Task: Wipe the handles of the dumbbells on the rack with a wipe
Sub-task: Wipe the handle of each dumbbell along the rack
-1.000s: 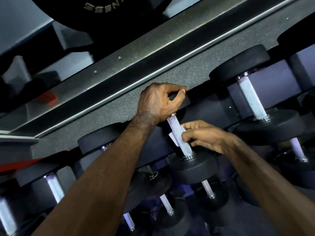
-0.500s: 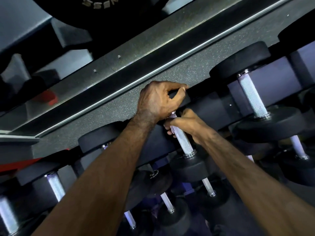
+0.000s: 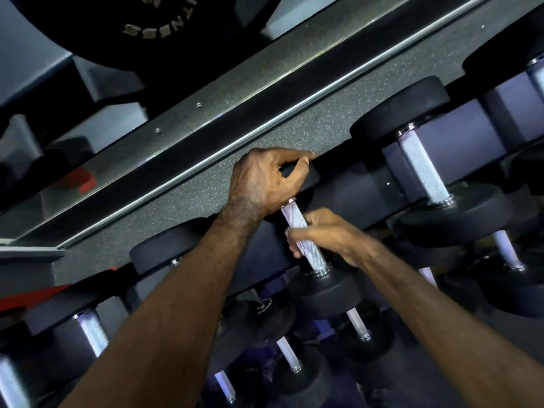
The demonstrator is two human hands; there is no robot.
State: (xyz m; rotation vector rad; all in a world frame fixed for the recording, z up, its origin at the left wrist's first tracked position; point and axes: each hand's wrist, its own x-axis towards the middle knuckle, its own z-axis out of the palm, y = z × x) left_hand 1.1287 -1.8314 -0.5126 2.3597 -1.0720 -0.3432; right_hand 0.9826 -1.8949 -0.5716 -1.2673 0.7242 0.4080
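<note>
Bracing far dumbbell head [image 3: 306,175] with left hand [image 3: 262,184] – fingers curled over it, likely steadying. Right hand [image 3: 329,234] wraps handle [image 3: 304,240] mid-rack, presumably wiping; wipe itself hidden.

Floor: dark speckled rubber [image 3: 188,198], running behind the rack.
Far edge: grey metal rail [image 3: 164,148] with bolts.
Far left: black weight plate [image 3: 164,28], white lettering.
Light: dim, bluish.
</note>
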